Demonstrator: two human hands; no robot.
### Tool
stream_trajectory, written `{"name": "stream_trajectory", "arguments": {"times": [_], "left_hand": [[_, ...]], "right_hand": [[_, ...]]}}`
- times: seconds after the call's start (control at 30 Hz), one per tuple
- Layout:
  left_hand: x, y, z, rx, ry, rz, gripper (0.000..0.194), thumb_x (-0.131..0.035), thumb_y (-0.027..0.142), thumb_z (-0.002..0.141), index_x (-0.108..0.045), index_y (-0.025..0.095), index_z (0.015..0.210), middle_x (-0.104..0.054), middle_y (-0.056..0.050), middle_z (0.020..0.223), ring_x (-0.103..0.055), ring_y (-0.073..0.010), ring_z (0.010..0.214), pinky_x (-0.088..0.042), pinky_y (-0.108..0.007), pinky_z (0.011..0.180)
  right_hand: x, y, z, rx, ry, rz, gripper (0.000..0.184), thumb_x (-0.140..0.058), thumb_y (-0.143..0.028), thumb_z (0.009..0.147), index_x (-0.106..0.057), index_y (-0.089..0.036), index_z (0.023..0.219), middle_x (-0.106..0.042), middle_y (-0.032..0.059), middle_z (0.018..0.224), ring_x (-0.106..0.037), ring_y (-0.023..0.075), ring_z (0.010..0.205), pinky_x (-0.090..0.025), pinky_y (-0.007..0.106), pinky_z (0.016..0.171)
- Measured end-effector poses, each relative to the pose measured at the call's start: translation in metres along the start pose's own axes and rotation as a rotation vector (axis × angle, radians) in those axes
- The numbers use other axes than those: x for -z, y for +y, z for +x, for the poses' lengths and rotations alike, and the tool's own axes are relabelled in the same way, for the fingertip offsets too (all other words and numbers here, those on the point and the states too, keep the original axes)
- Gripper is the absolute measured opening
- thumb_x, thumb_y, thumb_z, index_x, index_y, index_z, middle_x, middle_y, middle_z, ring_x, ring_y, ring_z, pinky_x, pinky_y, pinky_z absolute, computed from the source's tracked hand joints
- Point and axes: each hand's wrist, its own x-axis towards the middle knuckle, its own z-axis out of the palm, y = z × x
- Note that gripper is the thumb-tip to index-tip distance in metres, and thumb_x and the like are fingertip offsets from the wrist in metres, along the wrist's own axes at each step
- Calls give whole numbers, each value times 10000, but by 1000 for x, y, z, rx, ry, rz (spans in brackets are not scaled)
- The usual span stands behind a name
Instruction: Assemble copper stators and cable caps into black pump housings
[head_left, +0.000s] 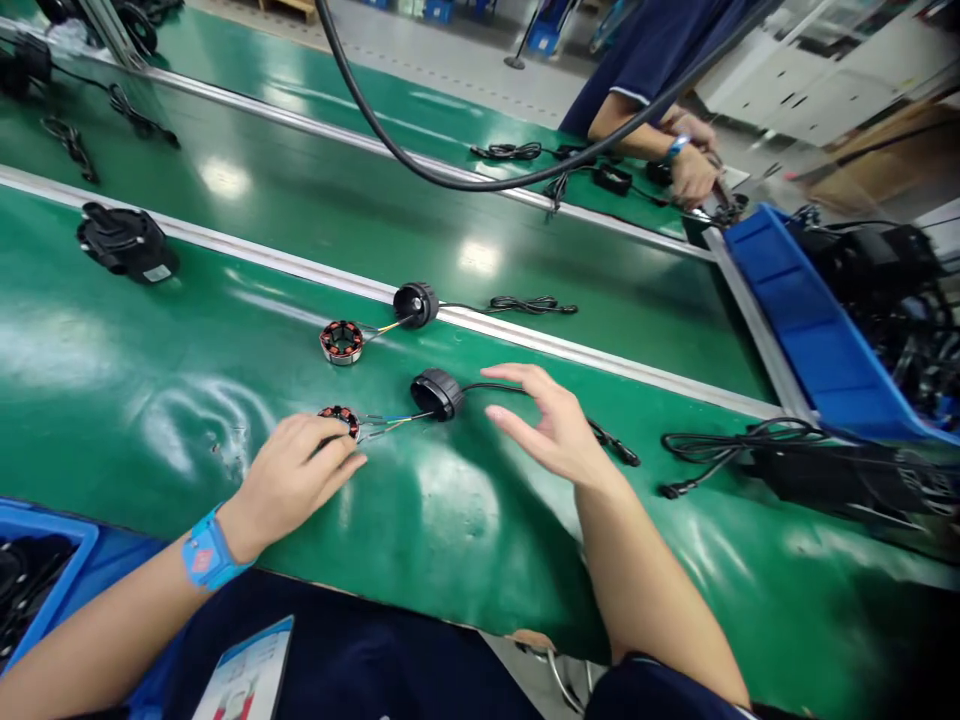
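Green belt carries two wired motor sets. Each is a coil ring joined by thin coloured wires to a round black cap with a black cable. The near coil ring lies partly under the fingertips of the left hand, which rests flat on it, fingers spread and pressing rather than closed around it. The ring shows red-brown windings on a dark core. Its wires, blue, yellow and a pale one, run away from the fingers to the near black cap, just beyond the fingertips of the right hand. That hand hovers open over the black cable, fingers loosely curved and holding nothing.

Further from both hands, the second coil ring lies flat, wired to the second black cap at the metal rail. Well off beyond the left hand sits one black housing with a white label, its print too small to read. A blue wristband circles the left wrist. Two blue bins show: one bin far past the right hand, one beside the left forearm. A co-worker's hands work at the far belt, possibly on cables.
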Motion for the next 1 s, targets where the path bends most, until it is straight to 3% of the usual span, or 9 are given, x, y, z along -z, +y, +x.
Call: {"name": "stream_trajectory", "arguments": {"times": [0.13,0.27,0.5,0.77,0.93,1.0], "left_hand": [[-12,13,9,25,23,7,79,-648,188,975,-679,182,1047,-728,-50,960,-706,-173,867,-584,-318,850],[-16,9,7,132,31,-50,54,-659,219,977,-684,183,1009,-717,-36,930,-708,-149,855,-604,-269,848],[-17,3,2,135,9,-130,44,-691,164,954,-678,175,994,-684,-31,950,-691,-131,864,-599,-254,857],[-19,3,0,147,-1,-155,81,-700,159,949,-664,182,1018,-682,-35,970,-691,-140,881,-599,-267,879],[-18,3,1,147,-1,-146,52,-695,174,955,-668,180,999,-684,-34,958,-693,-133,872,-591,-248,873],[-17,3,2,141,-1,-153,48,-696,169,953,-669,172,992,-686,-38,957,-692,-135,870,-588,-248,874]], "right_hand": [[-37,-61,46,241,-251,-68,226,-525,-310,1072,-678,-209,1204,-756,59,1170,-701,226,1072,-465,431,1111],[-62,-70,66,228,-516,-231,272,-473,-231,1081,-724,-162,1000,-772,64,922,-686,198,817,-408,422,1111],[-67,-64,62,182,-461,-205,260,-540,-297,1072,-698,-178,903,-757,31,858,-543,168,687,-351,360,882],[-75,-67,63,128,-423,-175,291,-534,-332,1085,-737,-197,925,-781,21,868,-532,156,650,-297,375,838],[-61,-63,62,142,-413,31,181,-640,-327,1039,-705,-209,1160,-771,-10,870,-548,146,674,-307,355,889],[-56,-62,61,158,-423,101,126,-702,-290,998,-694,-211,1095,-751,-33,836,-550,127,662,-303,343,888]]}}
